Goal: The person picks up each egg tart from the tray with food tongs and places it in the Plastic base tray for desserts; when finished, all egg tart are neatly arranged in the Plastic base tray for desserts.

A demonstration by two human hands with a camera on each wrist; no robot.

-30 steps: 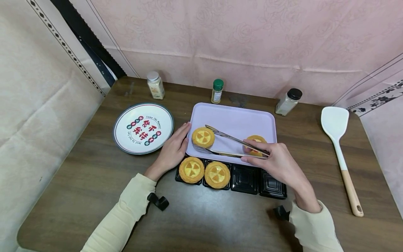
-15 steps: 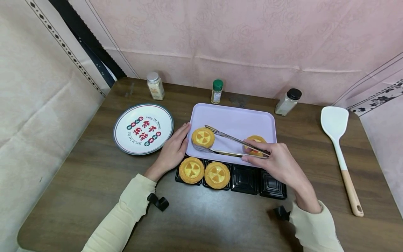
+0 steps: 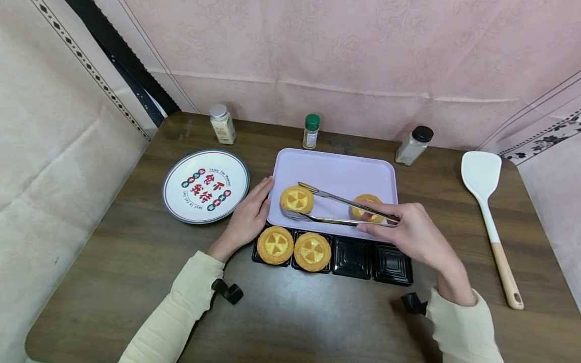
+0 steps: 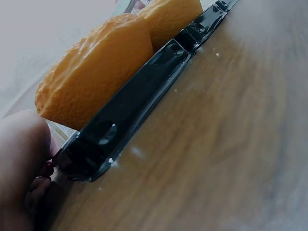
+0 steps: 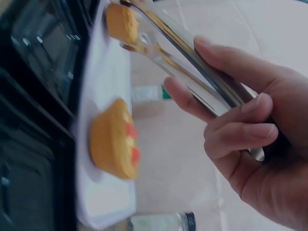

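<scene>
Over the tray, the right hand grips tongs pinching a tart; the left hand, fingers straight, rests against the tray's edge.

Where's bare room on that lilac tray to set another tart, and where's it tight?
Free: the lilac tray's far half, behind the tongs. Also the black holder's two right cells. Crowded: the tray's near half, with one tart between the tong tips, another tart by the right hand, left hand on its left edge.
</scene>
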